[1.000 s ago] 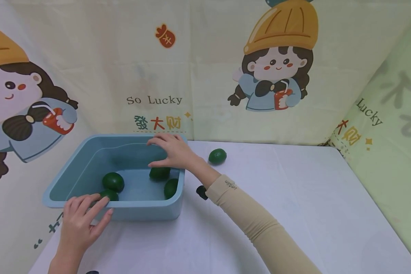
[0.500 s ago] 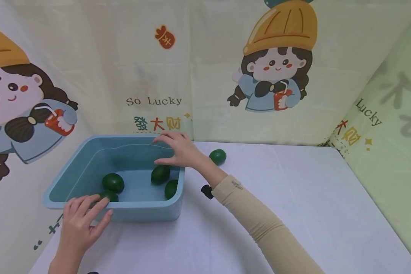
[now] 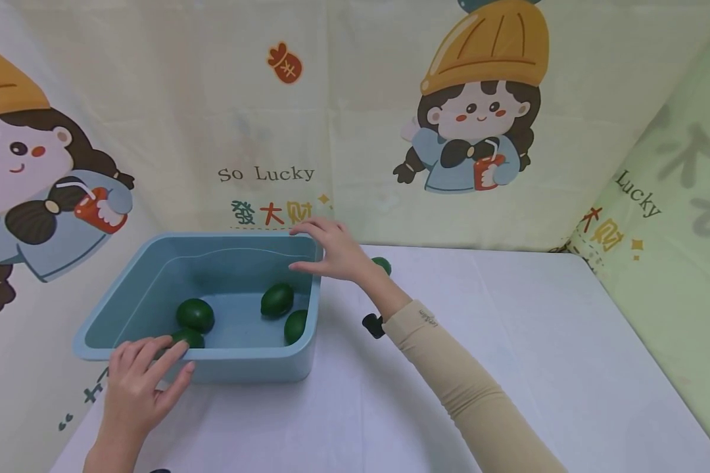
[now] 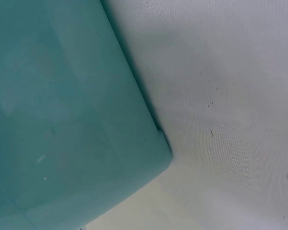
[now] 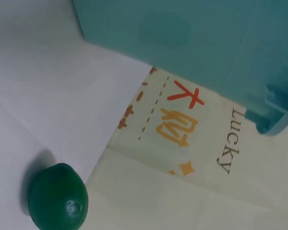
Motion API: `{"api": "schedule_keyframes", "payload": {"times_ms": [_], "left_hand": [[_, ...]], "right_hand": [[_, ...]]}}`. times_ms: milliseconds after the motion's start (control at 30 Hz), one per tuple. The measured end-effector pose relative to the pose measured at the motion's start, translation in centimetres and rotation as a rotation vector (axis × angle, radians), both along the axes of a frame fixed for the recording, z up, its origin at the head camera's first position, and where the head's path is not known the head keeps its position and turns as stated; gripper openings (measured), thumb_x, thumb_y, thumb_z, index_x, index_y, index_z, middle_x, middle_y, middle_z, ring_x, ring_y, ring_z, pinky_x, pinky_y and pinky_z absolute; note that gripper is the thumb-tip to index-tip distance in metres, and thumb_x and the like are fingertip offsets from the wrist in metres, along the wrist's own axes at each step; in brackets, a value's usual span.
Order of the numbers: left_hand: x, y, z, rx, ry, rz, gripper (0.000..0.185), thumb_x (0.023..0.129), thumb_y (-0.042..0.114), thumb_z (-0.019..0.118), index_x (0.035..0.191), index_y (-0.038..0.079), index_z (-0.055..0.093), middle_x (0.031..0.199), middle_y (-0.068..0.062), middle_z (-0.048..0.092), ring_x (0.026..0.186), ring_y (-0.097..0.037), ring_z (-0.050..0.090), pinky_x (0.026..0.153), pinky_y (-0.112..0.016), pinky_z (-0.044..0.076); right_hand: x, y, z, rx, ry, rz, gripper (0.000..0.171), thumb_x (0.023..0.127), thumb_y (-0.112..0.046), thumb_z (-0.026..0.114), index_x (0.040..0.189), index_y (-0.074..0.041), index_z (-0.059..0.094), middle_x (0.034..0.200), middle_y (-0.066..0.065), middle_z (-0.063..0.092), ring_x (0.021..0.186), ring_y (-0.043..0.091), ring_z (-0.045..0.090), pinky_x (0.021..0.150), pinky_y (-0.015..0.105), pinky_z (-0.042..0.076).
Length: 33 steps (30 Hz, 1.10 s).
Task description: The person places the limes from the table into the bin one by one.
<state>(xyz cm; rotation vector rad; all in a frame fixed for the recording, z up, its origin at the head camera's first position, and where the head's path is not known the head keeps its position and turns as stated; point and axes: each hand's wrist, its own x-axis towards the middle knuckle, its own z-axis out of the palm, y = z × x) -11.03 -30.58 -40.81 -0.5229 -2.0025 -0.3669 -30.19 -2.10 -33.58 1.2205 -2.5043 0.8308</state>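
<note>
A light-blue plastic bin (image 3: 225,363) holds several smooth dark green fruits, lime-like in shape; one green fruit (image 3: 277,300) lies toward its right side. My left hand (image 3: 139,381) rests at the near rim, fingers over the edge and thumb in front of the outer wall, close to a fruit (image 3: 189,337) partly hidden behind the rim. The left wrist view shows only the outer bin wall (image 4: 77,115) beside the cloth. Above the bin's right rim, my right hand (image 3: 337,253) has thumb and fingers spread with nothing between them. Beyond its wrist lies another green fruit (image 5: 58,196), on the table.
White cloth covers the table (image 3: 509,341), stretching right of the bin. A printed cartoon backdrop (image 3: 373,131) rises right behind the bin, and a similar side sheet (image 3: 686,217) stands on the right.
My right hand has moved right and slightly up, from over the bin's inside to its right rim. It now covers part of the table fruit. My left hand has stayed put.
</note>
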Motion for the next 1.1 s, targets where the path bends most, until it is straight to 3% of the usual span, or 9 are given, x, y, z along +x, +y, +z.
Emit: {"api": "schedule_keyframes", "payload": {"times_ms": [800, 1100], "left_hand": [[0.0, -0.1, -0.1, -0.005, -0.009, 0.004, 0.051, 0.090, 0.047, 0.048, 0.084, 0.000, 0.067, 0.082, -0.021, 0.062, 0.079, -0.037, 0.049, 0.092, -0.026, 0.024], [0.0, 0.1, 0.1, -0.002, 0.001, -0.001, 0.051, 0.091, 0.047, 0.047, 0.083, 0.000, 0.067, 0.081, -0.021, 0.061, 0.078, -0.037, 0.049, 0.089, -0.028, 0.025]], "right_hand": [[-3.4, 5.4, -2.3, -0.075, -0.011, -0.063, 0.053, 0.078, -0.039, 0.069, 0.122, -0.014, 0.053, 0.123, 0.001, 0.052, 0.119, 0.016, 0.044, 0.100, 0.045, 0.027], [-4.3, 7.0, -3.6, -0.032, -0.071, -0.116, 0.052, 0.079, -0.040, 0.068, 0.122, -0.015, 0.053, 0.124, 0.001, 0.050, 0.120, 0.016, 0.042, 0.100, 0.045, 0.026]]}}
